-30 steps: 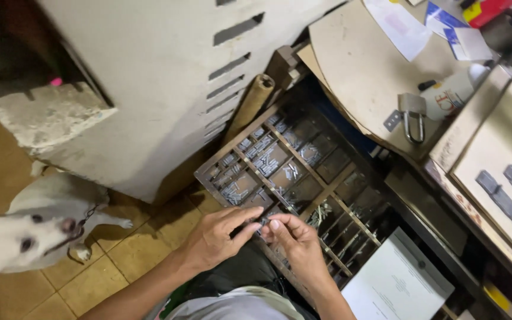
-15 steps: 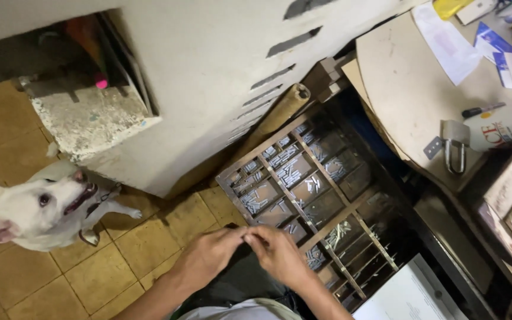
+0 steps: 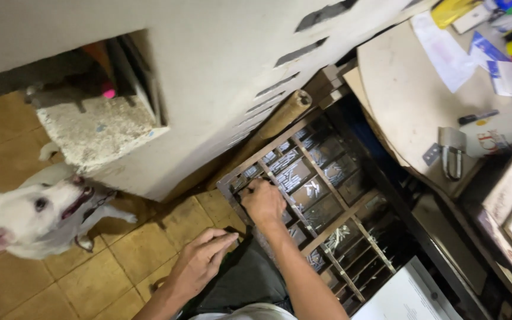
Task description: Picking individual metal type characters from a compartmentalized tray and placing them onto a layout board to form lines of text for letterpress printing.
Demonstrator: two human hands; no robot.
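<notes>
From the head view, my right hand (image 3: 263, 202) sits at the middle of the picture, knuckles up, fingers curled down into a compartment at the near left corner of the wooden compartment tray (image 3: 351, 216). The fingertips are bunched together inside that cell, touching or just above its small metal pieces (image 3: 294, 176); whether they pinch one I cannot tell, since the back of the hand hides them. The tray runs from my right hand toward four o'clock, its cells split by thin wooden slats, some holding pale metal bits.

My left hand (image 3: 200, 262) lies at seven o'clock of the right one, well apart from the tray, fingers spread loosely and pointing toward two o'clock, holding nothing, over my dark trouser knee (image 3: 247, 283).

At nine o'clock a white dog (image 3: 28, 219) stands on the tan floor tiles (image 3: 131, 255), head raised. At two o'clock a padlock (image 3: 453, 154) rests on the pale tabletop (image 3: 404, 95).
</notes>
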